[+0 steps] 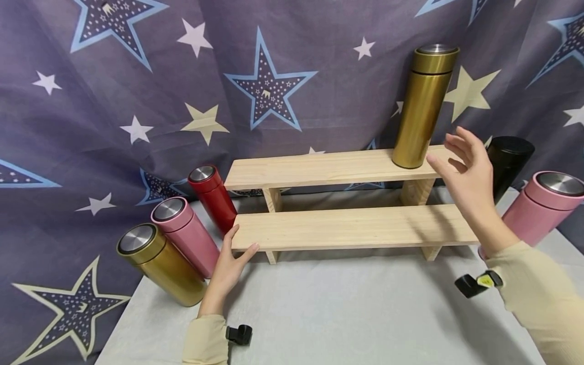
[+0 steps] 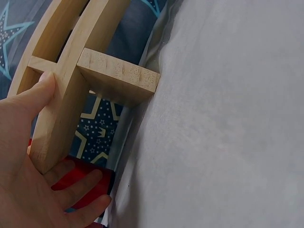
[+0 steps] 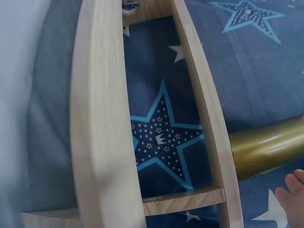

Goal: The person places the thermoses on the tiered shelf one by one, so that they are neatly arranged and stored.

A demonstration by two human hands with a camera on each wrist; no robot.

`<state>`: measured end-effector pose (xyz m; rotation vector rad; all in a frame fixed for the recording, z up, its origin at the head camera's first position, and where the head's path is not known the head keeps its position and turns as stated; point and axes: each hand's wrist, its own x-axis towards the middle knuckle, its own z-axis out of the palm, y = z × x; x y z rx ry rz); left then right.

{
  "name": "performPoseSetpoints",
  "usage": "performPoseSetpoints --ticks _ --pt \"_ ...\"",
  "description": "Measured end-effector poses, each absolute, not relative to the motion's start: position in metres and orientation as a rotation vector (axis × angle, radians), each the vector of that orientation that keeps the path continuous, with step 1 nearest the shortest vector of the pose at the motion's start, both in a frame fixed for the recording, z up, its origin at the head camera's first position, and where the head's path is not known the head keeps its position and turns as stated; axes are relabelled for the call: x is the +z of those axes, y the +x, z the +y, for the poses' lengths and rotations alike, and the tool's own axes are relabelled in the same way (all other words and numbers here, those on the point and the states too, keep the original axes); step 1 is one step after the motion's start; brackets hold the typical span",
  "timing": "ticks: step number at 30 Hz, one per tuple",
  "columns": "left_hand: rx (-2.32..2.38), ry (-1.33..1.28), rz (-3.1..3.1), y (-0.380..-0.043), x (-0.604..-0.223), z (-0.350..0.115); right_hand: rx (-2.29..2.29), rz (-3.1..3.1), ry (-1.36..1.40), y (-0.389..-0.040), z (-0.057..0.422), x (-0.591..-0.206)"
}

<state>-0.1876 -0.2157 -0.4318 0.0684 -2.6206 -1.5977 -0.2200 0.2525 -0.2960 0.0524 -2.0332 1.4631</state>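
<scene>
While both hands are out over the desk (image 1: 347,304), the scene reads near to far:

Left hand (image 1: 228,268): fingers straight, thumb against the front edge of the wooden step shelf (image 1: 351,228) at its left end, bracing it.

Right hand (image 1: 470,177): fingers spread and relaxed, holding nothing, just beside the gold flask (image 1: 422,106).

Gold flask: upright on the upper step, right end; long axis vertical, steel lid up.

Risk: tall and narrow, it would probably topple if the fingers brush it or the shelf shifts.

Behind the hand: black flask (image 1: 508,162), likely upright, partly hidden.
</scene>
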Motion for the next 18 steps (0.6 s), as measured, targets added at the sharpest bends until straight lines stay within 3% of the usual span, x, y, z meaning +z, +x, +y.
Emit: performPoseSetpoints --ticks 18 --pt "-1.605 0.09 -2.638 -0.188 -0.43 -0.216 1.613 -1.825 0.217 -0.156 0.249 -0.319"
